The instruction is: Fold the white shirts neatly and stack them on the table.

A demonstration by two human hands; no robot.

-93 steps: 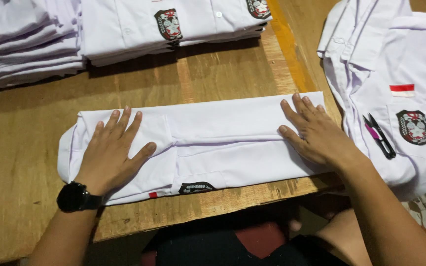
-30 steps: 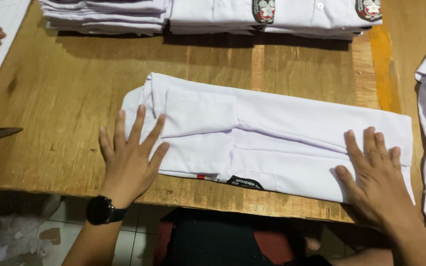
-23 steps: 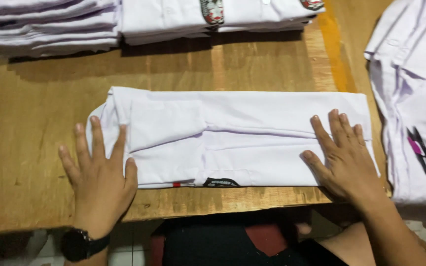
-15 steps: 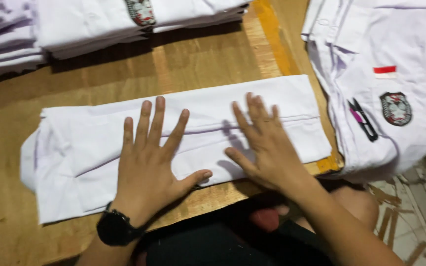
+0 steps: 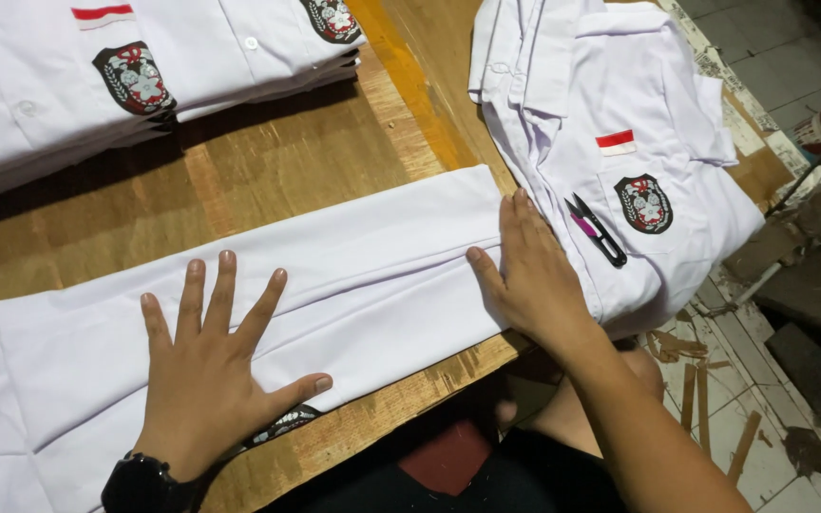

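Left hand (image 5: 209, 375) lies flat on the folded white shirt (image 5: 268, 304), fingers spread wide, thumb out toward the near edge; a black watch (image 5: 144, 483) sits on the wrist. Right hand (image 5: 531, 275) has slid from mid-shirt half a second ago out to the shirt's right end, fingers now pressed together, palm down on the edge. The shirt lies lengthwise along the near edge of the wooden table (image 5: 268, 171). Smoothing reads as having reached the end of the long fold. Just beyond the right fingertips: thread snips (image 5: 599, 230) on a loose shirt (image 5: 639, 142). Beyond the left fingertips, well apart: a stack of folded shirts (image 5: 144, 76)
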